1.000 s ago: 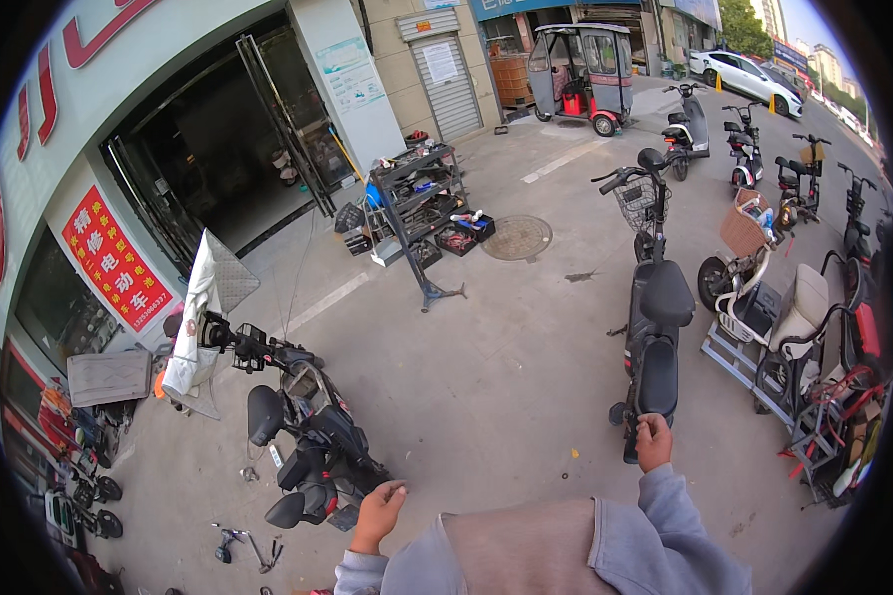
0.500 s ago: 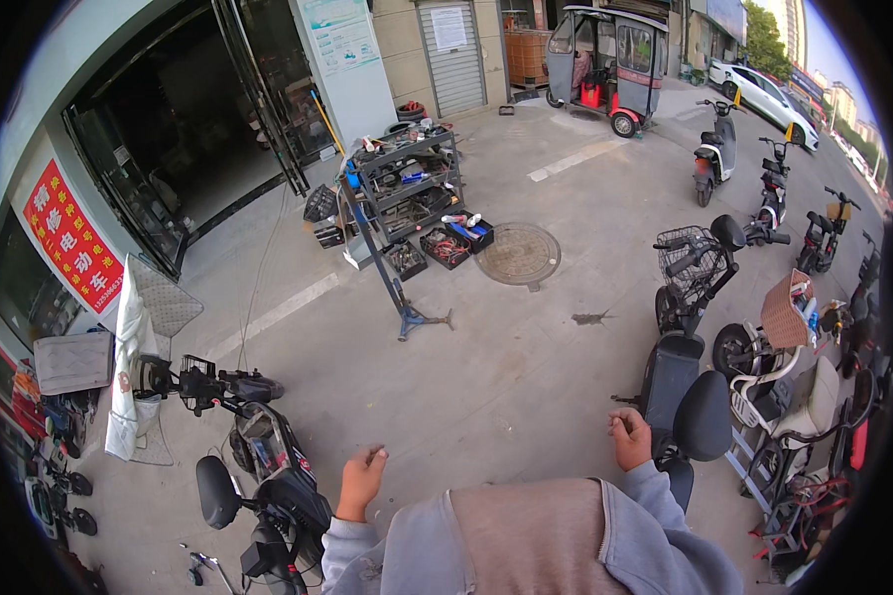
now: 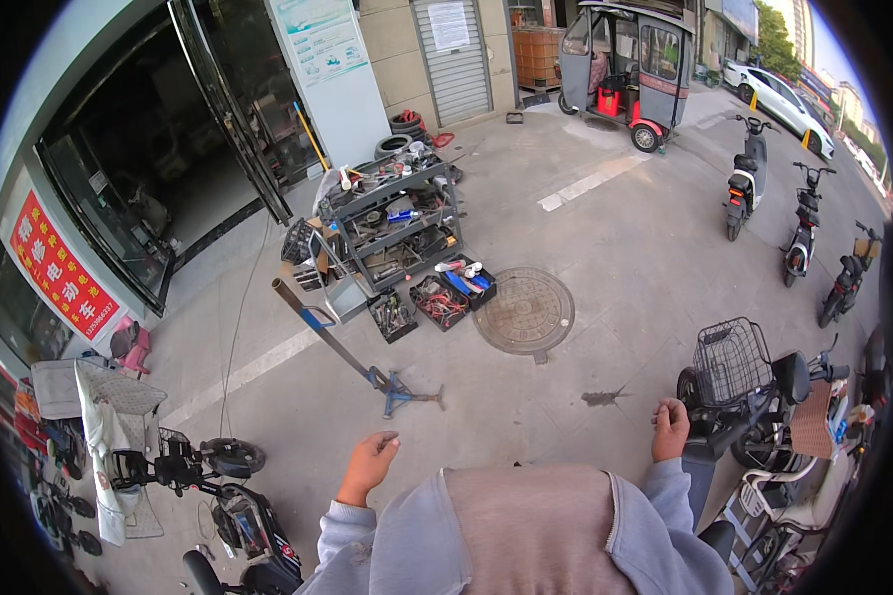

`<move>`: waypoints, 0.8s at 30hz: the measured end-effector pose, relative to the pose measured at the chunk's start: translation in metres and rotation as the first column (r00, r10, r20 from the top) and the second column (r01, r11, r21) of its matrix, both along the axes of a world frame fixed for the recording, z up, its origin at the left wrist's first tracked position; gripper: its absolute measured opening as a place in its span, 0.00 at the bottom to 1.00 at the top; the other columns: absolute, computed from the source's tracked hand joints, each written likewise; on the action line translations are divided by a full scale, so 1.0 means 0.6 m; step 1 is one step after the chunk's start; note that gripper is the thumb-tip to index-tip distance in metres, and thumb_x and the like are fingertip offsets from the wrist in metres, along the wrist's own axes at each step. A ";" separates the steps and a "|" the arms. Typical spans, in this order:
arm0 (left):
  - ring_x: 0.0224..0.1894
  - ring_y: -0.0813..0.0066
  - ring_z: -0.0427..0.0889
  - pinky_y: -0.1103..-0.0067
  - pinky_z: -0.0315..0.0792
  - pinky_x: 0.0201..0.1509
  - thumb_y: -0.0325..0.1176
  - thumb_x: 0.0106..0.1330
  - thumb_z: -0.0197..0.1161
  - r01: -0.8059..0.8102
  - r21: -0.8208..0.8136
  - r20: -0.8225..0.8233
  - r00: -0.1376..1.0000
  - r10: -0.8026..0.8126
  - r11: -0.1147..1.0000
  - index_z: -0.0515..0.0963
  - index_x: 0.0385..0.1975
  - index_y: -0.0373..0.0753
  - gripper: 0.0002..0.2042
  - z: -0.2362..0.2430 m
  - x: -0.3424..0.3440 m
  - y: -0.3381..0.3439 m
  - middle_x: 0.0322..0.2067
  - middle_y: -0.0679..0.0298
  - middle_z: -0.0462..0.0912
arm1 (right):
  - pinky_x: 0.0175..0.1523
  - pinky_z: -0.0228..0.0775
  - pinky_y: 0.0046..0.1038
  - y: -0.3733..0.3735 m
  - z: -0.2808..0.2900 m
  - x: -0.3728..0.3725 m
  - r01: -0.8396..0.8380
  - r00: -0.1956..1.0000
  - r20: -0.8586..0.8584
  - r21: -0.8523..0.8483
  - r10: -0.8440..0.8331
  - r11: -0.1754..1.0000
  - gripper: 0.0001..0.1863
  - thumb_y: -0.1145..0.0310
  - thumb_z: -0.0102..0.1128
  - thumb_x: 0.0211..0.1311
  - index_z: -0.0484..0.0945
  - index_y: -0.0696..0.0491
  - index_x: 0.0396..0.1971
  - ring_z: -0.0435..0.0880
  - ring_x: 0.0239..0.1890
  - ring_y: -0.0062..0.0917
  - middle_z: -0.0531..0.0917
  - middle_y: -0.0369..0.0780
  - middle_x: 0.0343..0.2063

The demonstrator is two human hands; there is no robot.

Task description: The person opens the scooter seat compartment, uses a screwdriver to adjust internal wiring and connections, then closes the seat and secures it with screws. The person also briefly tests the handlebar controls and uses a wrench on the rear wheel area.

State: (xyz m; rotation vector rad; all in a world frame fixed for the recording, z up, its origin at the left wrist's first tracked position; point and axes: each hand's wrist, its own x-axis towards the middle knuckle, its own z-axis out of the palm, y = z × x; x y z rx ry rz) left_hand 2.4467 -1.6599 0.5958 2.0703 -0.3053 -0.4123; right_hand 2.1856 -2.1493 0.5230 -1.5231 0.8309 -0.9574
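My left hand (image 3: pixel 369 466) is raised in front of my left side, its fingers loosely bent with a small gap at the thumb, and I see nothing in it. On the other side, my right hand (image 3: pixel 670 428) has its fingers curled in, with no object visible in them. The electric scooter with a wire basket (image 3: pixel 732 359) stands just beyond that hand, apart from it as far as I can tell. Ahead on the concrete stands a blue-footed metal stand with a long pole (image 3: pixel 342 347). Behind it is a grey tool cart (image 3: pixel 395 223) crowded with tools and parts.
Open bins of tools (image 3: pixel 439 300) sit on the ground by a round manhole cover (image 3: pixel 524 309). A black electric bike (image 3: pixel 253 526) is at the lower left. Parked scooters (image 3: pixel 749 178) and a grey three-wheeler (image 3: pixel 630 74) stand farther off. A dark doorway (image 3: pixel 159 129) opens at left.
I have moved forward: the cart, stand and manhole cover look nearer, and the bikes on both sides have slid back and outward. Both hands have risen slightly in the view.
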 end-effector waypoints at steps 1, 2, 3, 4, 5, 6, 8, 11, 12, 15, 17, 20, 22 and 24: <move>0.46 0.70 0.85 0.75 0.77 0.51 0.37 0.73 0.62 -0.018 0.010 -0.019 1.000 0.018 1.000 0.80 0.55 0.31 0.18 0.004 0.035 -0.018 0.42 0.55 0.88 | 0.35 0.69 0.19 -0.031 0.016 0.077 -0.029 0.998 -0.061 0.020 0.030 0.999 0.06 0.74 0.52 0.75 0.79 0.56 0.44 0.75 0.31 0.13 0.80 0.33 0.31; 0.46 0.71 0.85 0.75 0.77 0.52 0.37 0.73 0.62 -0.058 0.033 -0.093 0.994 0.061 0.998 0.80 0.55 0.31 0.18 0.006 0.057 -0.030 0.42 0.55 0.88 | 0.36 0.70 0.20 -0.056 0.030 0.156 -0.111 0.992 -0.063 -0.044 0.108 0.993 0.07 0.74 0.53 0.74 0.79 0.58 0.44 0.76 0.32 0.14 0.81 0.34 0.31; 0.46 0.71 0.85 0.75 0.77 0.52 0.37 0.73 0.62 -0.095 0.032 -0.065 0.993 0.097 0.995 0.80 0.55 0.31 0.18 0.006 0.080 -0.041 0.42 0.55 0.88 | 0.37 0.72 0.20 -0.078 0.045 0.231 -0.180 0.979 -0.106 -0.070 0.172 0.981 0.07 0.74 0.54 0.74 0.79 0.59 0.45 0.77 0.32 0.15 0.82 0.34 0.32; 0.47 0.72 0.85 0.75 0.76 0.52 0.36 0.74 0.61 -0.151 0.035 -0.070 0.986 0.153 0.988 0.80 0.55 0.31 0.17 0.005 0.112 -0.053 0.42 0.56 0.88 | 0.41 0.74 0.23 -0.096 0.061 0.303 -0.256 0.960 -0.147 -0.111 0.239 0.960 0.08 0.74 0.56 0.73 0.81 0.59 0.45 0.81 0.35 0.18 0.84 0.37 0.33; 0.47 0.72 0.84 0.75 0.76 0.52 0.36 0.74 0.61 -0.197 0.001 -0.049 0.979 0.197 0.980 0.80 0.55 0.31 0.17 0.002 0.142 -0.066 0.43 0.56 0.88 | 0.45 0.76 0.26 -0.110 0.073 0.374 -0.319 0.935 -0.208 -0.136 0.288 0.938 0.08 0.74 0.58 0.71 0.82 0.58 0.44 0.84 0.37 0.21 0.86 0.40 0.34; 0.47 0.72 0.84 0.76 0.76 0.53 0.36 0.74 0.60 -0.260 0.034 -0.091 0.961 0.262 0.965 0.80 0.55 0.31 0.17 -0.005 0.168 -0.080 0.43 0.56 0.88 | 0.45 0.76 0.26 -0.122 0.083 0.440 -0.409 0.903 -0.198 -0.123 0.382 0.904 0.08 0.73 0.59 0.71 0.83 0.58 0.44 0.84 0.37 0.21 0.86 0.40 0.35; 0.47 0.72 0.84 0.76 0.76 0.53 0.35 0.75 0.60 -0.364 0.004 -0.120 0.924 0.362 0.931 0.80 0.54 0.30 0.16 -0.026 0.232 -0.117 0.43 0.56 0.88 | 0.45 0.76 0.26 -0.147 0.096 0.551 -0.522 0.843 -0.217 -0.110 0.492 0.846 0.08 0.73 0.60 0.70 0.83 0.57 0.44 0.84 0.37 0.21 0.87 0.40 0.35; 0.48 0.72 0.84 0.77 0.75 0.54 0.36 0.75 0.59 -0.366 0.062 -0.179 0.911 0.371 0.929 0.79 0.54 0.28 0.17 -0.060 0.349 -0.192 0.44 0.55 0.88 | 0.44 0.76 0.25 -0.192 0.090 0.696 -0.613 0.786 -0.203 -0.142 0.583 0.777 0.08 0.73 0.59 0.71 0.83 0.58 0.44 0.83 0.36 0.21 0.86 0.39 0.35; 0.48 0.72 0.85 0.78 0.75 0.54 0.36 0.75 0.60 -0.365 0.070 -0.193 0.908 0.371 0.928 0.79 0.54 0.28 0.17 -0.064 0.399 -0.218 0.44 0.55 0.88 | 0.44 0.76 0.24 -0.211 0.087 0.737 -0.595 0.793 -0.190 -0.042 0.578 0.802 0.08 0.73 0.59 0.71 0.82 0.58 0.45 0.83 0.36 0.20 0.86 0.39 0.35; 0.48 0.72 0.85 0.77 0.76 0.52 0.38 0.76 0.58 -0.336 0.014 -0.152 0.930 0.334 0.942 0.79 0.56 0.30 0.18 -0.064 0.586 -0.326 0.43 0.57 0.88 | 0.43 0.76 0.22 -0.289 0.087 0.834 -0.554 0.813 -0.148 0.104 0.563 0.826 0.08 0.73 0.58 0.72 0.81 0.59 0.46 0.82 0.36 0.19 0.84 0.37 0.35; 0.46 0.73 0.85 0.77 0.76 0.53 0.36 0.75 0.59 -0.289 -0.033 -0.124 0.951 0.283 0.957 0.78 0.55 0.28 0.17 -0.046 0.715 -0.408 0.43 0.54 0.88 | 0.43 0.75 0.21 -0.360 0.094 0.874 -0.497 0.834 -0.227 0.090 0.504 0.863 0.08 0.72 0.58 0.73 0.81 0.59 0.46 0.82 0.36 0.18 0.83 0.36 0.34; 0.46 0.73 0.85 0.77 0.76 0.52 0.36 0.76 0.59 -0.135 -0.032 -0.044 0.990 0.134 0.990 0.78 0.56 0.28 0.17 -0.008 0.896 -0.537 0.42 0.55 0.88 | 0.41 0.74 0.20 -0.469 0.098 0.921 -0.356 0.909 -0.214 0.054 0.359 0.933 0.08 0.71 0.58 0.74 0.81 0.58 0.46 0.81 0.35 0.17 0.83 0.35 0.34; 0.45 0.74 0.85 0.78 0.76 0.51 0.36 0.76 0.59 -0.072 -0.100 -0.025 0.997 0.070 0.992 0.78 0.55 0.29 0.17 0.010 1.000 -0.617 0.42 0.55 0.88 | 0.39 0.72 0.19 -0.534 0.089 0.951 -0.248 0.940 -0.226 0.067 0.257 0.966 0.09 0.69 0.57 0.75 0.81 0.57 0.46 0.79 0.34 0.15 0.83 0.34 0.33; 0.49 0.74 0.83 0.78 0.75 0.54 0.36 0.77 0.58 -0.068 -0.088 -0.066 0.996 0.062 0.994 0.78 0.57 0.30 0.17 0.013 1.092 -0.688 0.45 0.57 0.87 | 0.37 0.70 0.18 -0.598 0.064 0.997 -0.155 0.956 -0.236 0.094 0.173 0.983 0.09 0.67 0.56 0.75 0.81 0.55 0.46 0.78 0.32 0.15 0.83 0.33 0.32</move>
